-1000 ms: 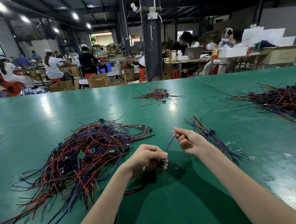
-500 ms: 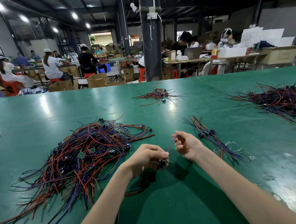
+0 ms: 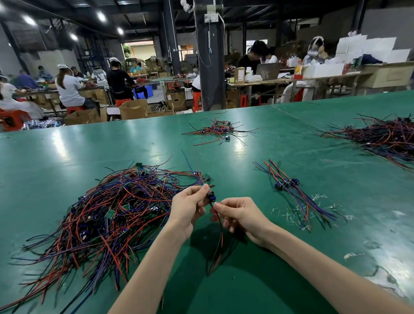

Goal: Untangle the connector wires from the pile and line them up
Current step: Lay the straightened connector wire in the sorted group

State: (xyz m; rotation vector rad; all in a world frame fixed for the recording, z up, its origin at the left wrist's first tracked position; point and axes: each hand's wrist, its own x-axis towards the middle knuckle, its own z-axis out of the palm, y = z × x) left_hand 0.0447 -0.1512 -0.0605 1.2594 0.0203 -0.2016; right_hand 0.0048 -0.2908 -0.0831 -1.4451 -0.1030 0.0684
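Observation:
A big tangled pile of red, blue and black connector wires [image 3: 113, 209] lies on the green table [image 3: 57, 160], left of centre. My left hand [image 3: 188, 207] pinches one connector wire [image 3: 212, 198] by its small blue plug, held above the table. My right hand [image 3: 242, 215] pinches the same wire's red and black leads just below the plug; the leads hang down to the table. To the right lies a short row of lined-up connector wires [image 3: 291, 190] with their blue plugs side by side.
A small wire pile [image 3: 218, 131] sits further back at centre. A large dark wire pile [image 3: 389, 137] spreads along the right edge. Scuffed white marks show on the table at right. Other people work at benches beyond the table.
Both hands rose and came closer together. The held wire turned so its plug is now up at my left fingertips, and my right hand slid from the blue lead to the leads below the plug.

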